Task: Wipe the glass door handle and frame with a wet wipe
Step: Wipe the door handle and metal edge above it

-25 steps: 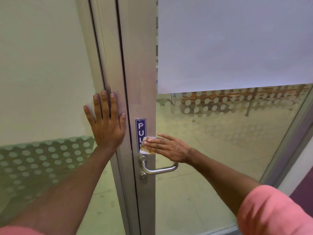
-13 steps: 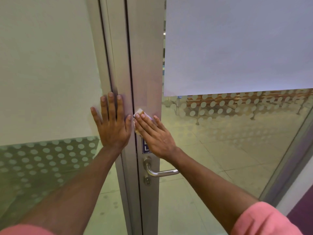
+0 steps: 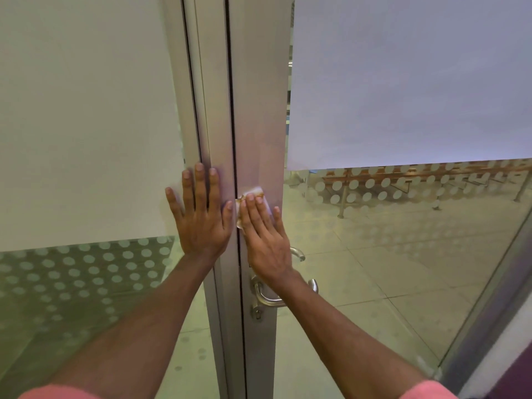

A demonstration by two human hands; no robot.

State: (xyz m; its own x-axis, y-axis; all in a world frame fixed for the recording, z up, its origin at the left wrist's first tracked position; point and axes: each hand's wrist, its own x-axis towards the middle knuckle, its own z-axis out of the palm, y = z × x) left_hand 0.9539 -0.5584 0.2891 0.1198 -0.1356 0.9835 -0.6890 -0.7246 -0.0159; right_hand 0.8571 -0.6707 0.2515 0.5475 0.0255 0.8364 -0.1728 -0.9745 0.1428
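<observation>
Two pink sleeves (image 3: 426, 391) edge the bottom of the frame, one at each lower corner, and two bare forearms rise from them toward the centre. The left hand (image 3: 201, 217) lies flat with fingers spread, its grip apart and holding nothing, pressed on the fixed metal frame post (image 3: 213, 110) just left of the dark vertical gap. The right hand (image 3: 264, 240) lies flat too, fingers together, pressing one wet wipe (image 3: 253, 194) against the door's metal frame stile (image 3: 259, 110) just right of that gap; its grip is flat on the wipe rather than closed round it. The wipe is white with brownish marks and peeks out above and to the left of the fingertips, centre of the frame. The two hands are just beside each other, almost touching at the thumbs.

Below the right hand, one silver lever door handle (image 3: 267, 296) sticks out from the stile; the right wrist and forearm cross in front of it and hide its middle. A keyhole cylinder (image 3: 257, 312) sits under it.

One frosted glass panel (image 3: 86, 125) fills the left, one glazed door pane (image 3: 403, 82) the upper right, each with a band of dots. Through the clear glass, a tiled floor (image 3: 374, 269) and benches (image 3: 417, 175) show, blurred.
</observation>
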